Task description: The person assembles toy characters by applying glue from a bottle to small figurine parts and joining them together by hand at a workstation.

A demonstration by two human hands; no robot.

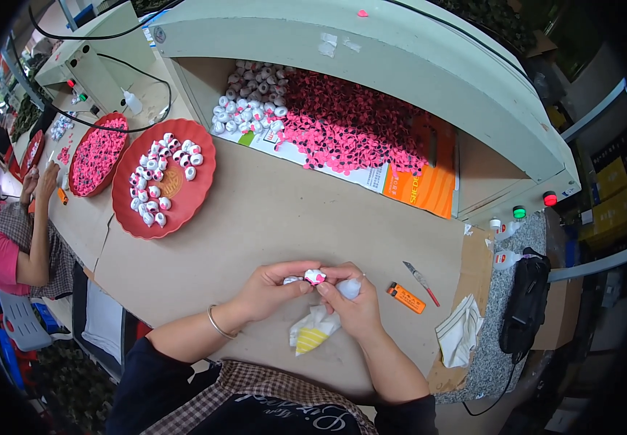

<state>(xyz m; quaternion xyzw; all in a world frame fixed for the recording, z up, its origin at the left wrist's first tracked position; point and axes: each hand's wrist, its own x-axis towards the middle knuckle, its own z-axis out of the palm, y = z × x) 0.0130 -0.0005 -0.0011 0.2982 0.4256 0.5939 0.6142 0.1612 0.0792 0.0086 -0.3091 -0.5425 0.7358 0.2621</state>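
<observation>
My left hand (273, 286) and my right hand (353, 301) meet above the near middle of the table. Between their fingertips they pinch a small white piece with a pink patch (315, 276). A second small white piece (293, 280) shows among my left fingers. Tucked in my right hand is a pale, rounded thing (349, 288), its kind hidden by the fingers. Just below the hands lies a crumpled white and yellow wrapper or cloth (315, 330). To the left, a red scalloped plate (201, 192) bears several similar white and pink pieces.
White pieces (245, 112) and a heap of pink and black bits (342, 138) fill the shelf opening. An orange lighter (406, 298), a craft knife (421, 283) and a folded white cloth (460, 330) lie right. At left, another person (20, 246) works beside a plate of pink bits (100, 156).
</observation>
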